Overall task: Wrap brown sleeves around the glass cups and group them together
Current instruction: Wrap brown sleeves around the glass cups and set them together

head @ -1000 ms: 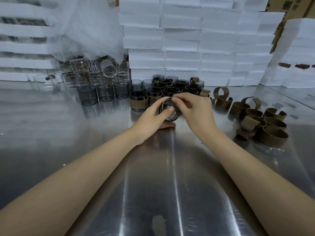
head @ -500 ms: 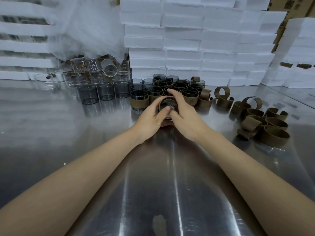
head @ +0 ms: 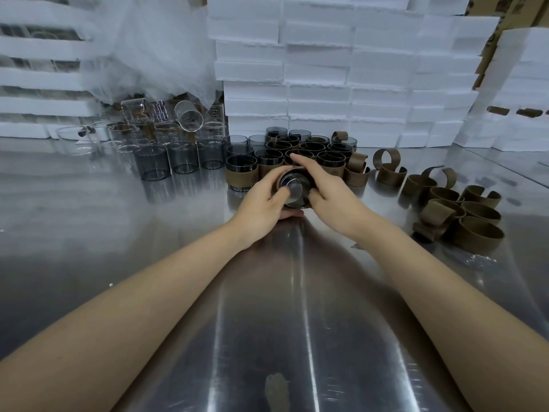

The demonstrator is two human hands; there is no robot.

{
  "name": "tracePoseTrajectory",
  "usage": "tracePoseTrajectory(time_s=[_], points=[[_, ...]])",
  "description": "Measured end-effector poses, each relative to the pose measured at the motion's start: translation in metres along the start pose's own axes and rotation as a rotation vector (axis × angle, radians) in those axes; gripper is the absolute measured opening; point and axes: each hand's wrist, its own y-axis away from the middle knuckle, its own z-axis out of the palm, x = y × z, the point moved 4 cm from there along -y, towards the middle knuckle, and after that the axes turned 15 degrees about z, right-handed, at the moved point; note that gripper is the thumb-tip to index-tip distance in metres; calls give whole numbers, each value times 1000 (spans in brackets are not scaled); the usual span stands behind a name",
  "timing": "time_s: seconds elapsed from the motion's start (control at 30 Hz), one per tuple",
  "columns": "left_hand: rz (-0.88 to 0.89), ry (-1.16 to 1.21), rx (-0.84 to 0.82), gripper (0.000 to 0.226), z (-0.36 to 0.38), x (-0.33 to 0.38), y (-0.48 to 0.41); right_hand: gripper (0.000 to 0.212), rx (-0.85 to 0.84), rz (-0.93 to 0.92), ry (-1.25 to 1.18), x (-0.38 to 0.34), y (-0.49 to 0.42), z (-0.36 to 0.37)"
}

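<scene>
Smoky cup (head: 292, 190) tipped on its side, base toward us, gripped between left hand (head: 261, 203) and right hand (head: 329, 191), brown sleeve (head: 309, 180) round it. Just behind, sleeved cups (head: 309, 150) upright, packed tight. To their left, bare cups (head: 181, 157) upright in a row. Off right, loose sleeves (head: 463, 209) curled in a heap on the counter (head: 267, 292).

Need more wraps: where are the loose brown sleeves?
Head view: loose brown sleeves lie on the metal table, right of the right hand and the wrapped cups.
</scene>
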Motion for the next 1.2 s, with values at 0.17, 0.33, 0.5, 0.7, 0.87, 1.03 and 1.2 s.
tracePoseTrajectory(time_s=[0.17,0.33,0.5,0.7,0.87,1.03,1.2], points=[[-10,33,26,35,-4,1,0,64,3,-53,0,-1,1,-1],[-91,132,108,28,-8,2,1,40,94,86,-160,7,-2,-1],[-186,342,149,37,-7,6,-1,45,-100,315,-465,18,-7,17],[-251,451,65,47,-3,9,2,37,-191,374,-887,18,-5,14],[-278,265,5,46,-6,11,3,63,-265,442,-1192,12,-2,10],[-329,289,10,36,-6,12,4,59,-262,531,-1326,10,-2,11],[-363,290,40,32,-6,12,3,34,-270,564,-1471,10,-5,13]])
